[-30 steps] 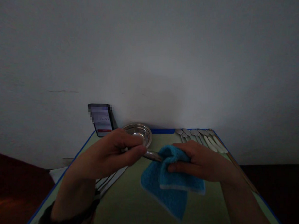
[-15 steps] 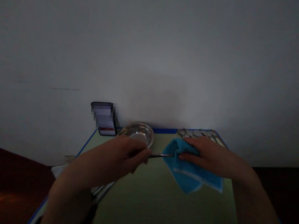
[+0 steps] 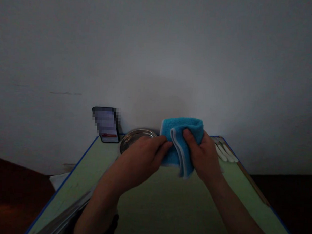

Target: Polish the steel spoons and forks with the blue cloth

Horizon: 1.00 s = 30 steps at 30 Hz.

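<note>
In the head view, the right hand (image 3: 206,154) is clamped on the blue cloth (image 3: 182,124), thumb pressed over its fold. The cloth is held up above the table (image 3: 173,206), in front of the wall (image 3: 158,62). The left hand (image 3: 144,154) has its fingertips against the cloth's left side; I cannot tell what they grip. Behind that hand sits the metal bowl (image 3: 125,141), partly hidden, with the phone (image 3: 109,129) leaning upright just beside it. White handles (image 3: 226,154) lie near the table's far right corner.

Blue-edged green table (image 3: 152,209), propped phone (image 3: 107,127), steel bowl (image 3: 127,139), white-handled utensils (image 3: 226,153), long metal pieces (image 3: 70,211).
</note>
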Motion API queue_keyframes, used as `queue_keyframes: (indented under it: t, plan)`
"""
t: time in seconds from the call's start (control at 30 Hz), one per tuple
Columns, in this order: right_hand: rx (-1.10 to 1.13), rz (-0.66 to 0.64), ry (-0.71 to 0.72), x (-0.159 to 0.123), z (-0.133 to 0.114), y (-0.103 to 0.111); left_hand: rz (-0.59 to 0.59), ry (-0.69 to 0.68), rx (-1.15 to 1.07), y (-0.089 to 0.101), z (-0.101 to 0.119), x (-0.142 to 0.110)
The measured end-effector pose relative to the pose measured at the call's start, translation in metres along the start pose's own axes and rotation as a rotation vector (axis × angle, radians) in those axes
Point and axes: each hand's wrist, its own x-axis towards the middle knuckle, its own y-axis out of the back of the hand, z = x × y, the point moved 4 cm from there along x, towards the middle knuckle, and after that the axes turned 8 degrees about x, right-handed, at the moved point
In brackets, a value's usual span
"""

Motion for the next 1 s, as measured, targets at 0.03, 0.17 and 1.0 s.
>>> queue_keyframes:
  t: [0.03, 0.17, 1.0]
  plan:
    - [0.000, -0.061, 0.018, 0.000, 0.001, -0.002, -0.030, -0.003, 0.004, 0.000, -0.002, -0.002]
    - [-0.098, -0.534, 0.122, -0.004, -0.004, -0.007, -0.175, -0.031, 0.024, 0.002, -0.015, -0.016]
    - [-0.376, -0.678, -0.013, -0.002, -0.001, 0.017, -0.148, -0.002, 0.196, 0.004, -0.021, -0.016]
